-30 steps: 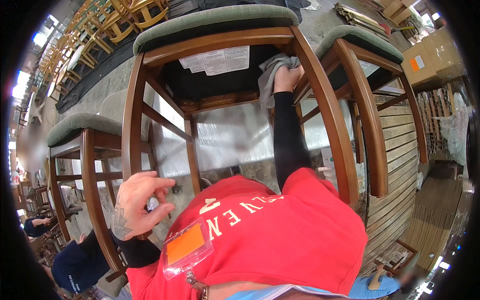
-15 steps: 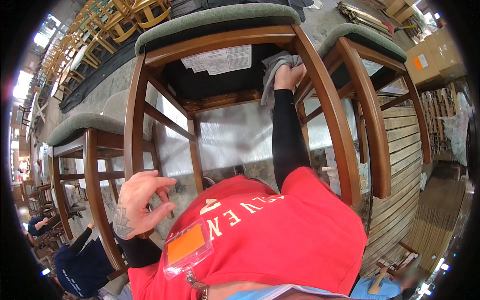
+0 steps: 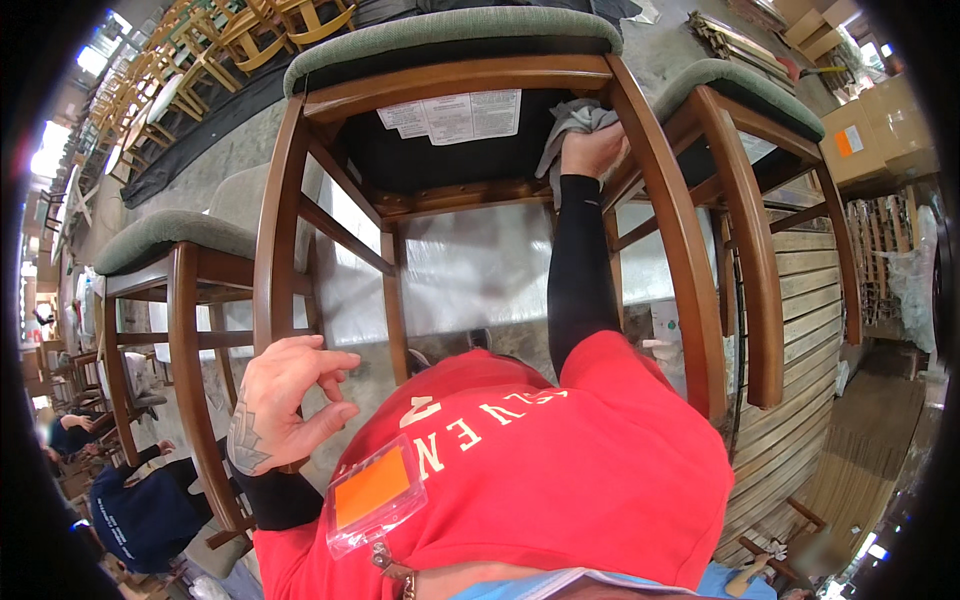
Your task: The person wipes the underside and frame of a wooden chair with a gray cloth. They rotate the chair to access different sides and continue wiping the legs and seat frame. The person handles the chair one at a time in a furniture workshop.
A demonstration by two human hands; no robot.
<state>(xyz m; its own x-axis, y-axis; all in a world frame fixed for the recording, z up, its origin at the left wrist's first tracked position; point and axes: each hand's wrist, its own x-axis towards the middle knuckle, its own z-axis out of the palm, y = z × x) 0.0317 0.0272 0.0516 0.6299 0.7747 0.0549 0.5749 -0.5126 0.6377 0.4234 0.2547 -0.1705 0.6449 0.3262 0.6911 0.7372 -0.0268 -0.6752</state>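
Observation:
A brown wooden chair (image 3: 660, 230) with a grey-green padded seat (image 3: 450, 45) stands before me, its dark underside (image 3: 440, 165) and white paper labels (image 3: 470, 116) facing me. Beneath the seat, at its right inner corner, my right hand (image 3: 592, 150) is closed on a grey cloth (image 3: 572, 122), which presses against the frame near the right leg. My left hand (image 3: 290, 400) is beside the chair's left leg, fingers bent and thumb apart. No object shows in it; whether its palm rests against the leg is hidden.
Similar chairs stand close at left (image 3: 180, 240) and right (image 3: 740, 95). A slatted wooden platform (image 3: 785, 330) and cardboard boxes (image 3: 870, 135) are at right. Many bare wooden chairs (image 3: 200, 60) fill the far left. A person in navy (image 3: 145, 515) works at lower left.
The chairs appear slightly further right in the view. My right hand and the cloth have shifted a little right, with the cloth bunched higher. My left hand has hardly moved.

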